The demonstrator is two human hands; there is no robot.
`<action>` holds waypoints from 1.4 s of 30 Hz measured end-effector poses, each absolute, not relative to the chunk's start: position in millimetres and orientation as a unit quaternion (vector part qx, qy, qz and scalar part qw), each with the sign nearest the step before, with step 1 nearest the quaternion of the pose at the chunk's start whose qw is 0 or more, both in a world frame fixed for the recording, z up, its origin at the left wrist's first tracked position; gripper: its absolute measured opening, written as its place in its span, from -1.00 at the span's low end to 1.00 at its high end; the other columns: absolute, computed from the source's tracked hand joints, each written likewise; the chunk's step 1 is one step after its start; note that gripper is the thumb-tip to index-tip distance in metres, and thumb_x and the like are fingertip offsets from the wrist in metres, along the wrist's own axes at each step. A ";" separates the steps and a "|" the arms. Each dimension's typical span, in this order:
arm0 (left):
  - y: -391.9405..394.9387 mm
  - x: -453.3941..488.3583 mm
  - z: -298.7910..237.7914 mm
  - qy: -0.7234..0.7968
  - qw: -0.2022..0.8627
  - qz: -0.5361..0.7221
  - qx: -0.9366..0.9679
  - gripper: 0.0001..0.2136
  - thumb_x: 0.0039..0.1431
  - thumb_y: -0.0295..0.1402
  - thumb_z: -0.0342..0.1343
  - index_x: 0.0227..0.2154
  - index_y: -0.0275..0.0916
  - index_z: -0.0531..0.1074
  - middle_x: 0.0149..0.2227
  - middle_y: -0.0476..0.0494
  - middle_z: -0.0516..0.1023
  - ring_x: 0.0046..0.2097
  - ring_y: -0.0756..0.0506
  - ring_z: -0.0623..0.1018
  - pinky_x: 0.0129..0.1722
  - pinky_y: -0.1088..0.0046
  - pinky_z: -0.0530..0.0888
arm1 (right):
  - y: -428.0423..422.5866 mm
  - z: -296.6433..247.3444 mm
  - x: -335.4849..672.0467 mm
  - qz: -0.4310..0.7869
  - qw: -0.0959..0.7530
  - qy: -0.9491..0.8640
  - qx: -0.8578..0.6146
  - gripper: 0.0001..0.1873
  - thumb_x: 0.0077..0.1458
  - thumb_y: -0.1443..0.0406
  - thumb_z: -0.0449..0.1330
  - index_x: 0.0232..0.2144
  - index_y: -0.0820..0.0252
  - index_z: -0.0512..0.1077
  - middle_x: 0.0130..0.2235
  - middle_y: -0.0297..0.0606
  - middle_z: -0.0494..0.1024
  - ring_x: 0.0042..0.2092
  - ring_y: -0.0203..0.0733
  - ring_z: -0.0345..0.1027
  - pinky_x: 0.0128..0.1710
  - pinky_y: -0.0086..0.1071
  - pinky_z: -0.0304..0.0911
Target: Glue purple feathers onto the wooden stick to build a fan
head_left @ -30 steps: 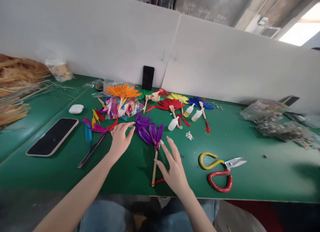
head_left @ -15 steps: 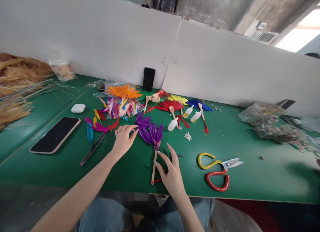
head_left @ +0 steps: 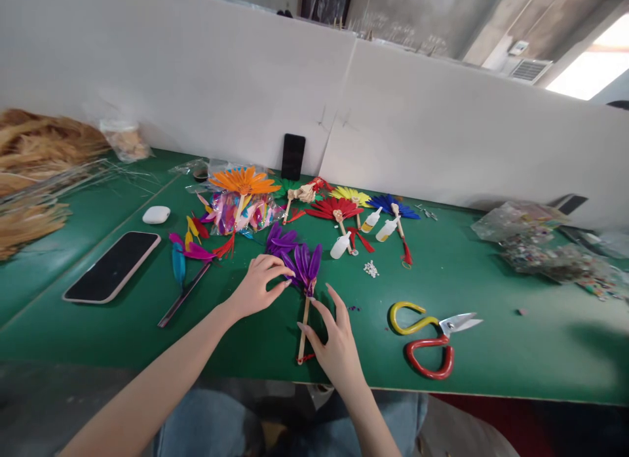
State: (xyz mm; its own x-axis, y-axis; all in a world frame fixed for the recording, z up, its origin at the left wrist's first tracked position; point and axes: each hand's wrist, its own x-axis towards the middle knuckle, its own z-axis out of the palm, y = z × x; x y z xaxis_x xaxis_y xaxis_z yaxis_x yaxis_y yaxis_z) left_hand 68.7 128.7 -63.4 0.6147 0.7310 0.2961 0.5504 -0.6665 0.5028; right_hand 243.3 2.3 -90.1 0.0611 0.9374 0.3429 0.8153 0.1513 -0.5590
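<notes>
A small purple feather fan on a flat wooden stick lies on the green table in front of me. My right hand steadies the stick from the right, thumb across it and forefinger against its upper end; the other fingers are spread. At the fan's left edge, my left hand has thumb and forefinger nearly together in a pinch. Whatever lies between those tips is too small to make out. Loose purple feathers lie just beyond it. A red cord shows at the stick's lower end.
Scissors with yellow and red handles lie at the right. Small white bottles, white beads, and finished fans, including a red one and an orange one, stand behind. A phone and tweezers lie left.
My left hand has moved right and toward me, from the loose purple feathers to the fan's left edge. My right thumb has shifted slightly across the stick.
</notes>
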 end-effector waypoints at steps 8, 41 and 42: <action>124.5 71.6 -63.7 0.321 0.213 0.213 0.898 -0.81 0.14 -0.37 -0.02 -0.22 -0.11 0.44 -0.23 -0.10 0.40 -0.12 -0.10 0.35 -0.12 0.32 0.26 | 1.9 -89.3 243.6 0.087 0.333 -0.686 -0.642 -0.57 0.08 0.21 0.13 0.03 0.04 0.27 0.21 -0.11 0.07 0.20 0.09 0.01 0.04 0.00 0.21; 106.5 92.1 -62.8 0.296 0.114 0.142 0.938 -0.84 0.14 -0.32 -0.11 -0.45 -0.26 0.30 -0.44 -0.09 0.36 -0.34 -0.09 0.32 -0.30 0.33 0.21 | 37.4 -86.2 269.6 0.060 0.321 -0.722 -0.610 -0.53 0.23 0.33 -0.15 0.19 0.10 0.04 0.25 -0.17 0.03 0.27 -0.10 -0.18 0.17 -0.05 0.02; 105.2 95.7 -64.2 0.297 0.098 0.134 0.940 -0.83 0.15 -0.33 -0.12 -0.45 -0.26 0.30 -0.44 -0.10 0.37 -0.34 -0.09 0.32 -0.30 0.31 0.20 | 43.8 -86.2 272.3 0.056 0.310 -0.734 -0.602 -0.53 0.24 0.32 -0.17 0.19 0.12 0.04 0.25 -0.17 0.03 0.27 -0.11 -0.19 0.17 -0.06 0.00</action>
State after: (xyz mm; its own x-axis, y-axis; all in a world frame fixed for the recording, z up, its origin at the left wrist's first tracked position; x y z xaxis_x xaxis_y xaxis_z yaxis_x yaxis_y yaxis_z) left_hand 95.7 105.2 -64.2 0.7873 0.5854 0.1939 0.5328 -0.8040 0.2640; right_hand 272.3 43.8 -86.2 -0.0832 0.9184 0.3869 0.8491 0.2686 -0.4549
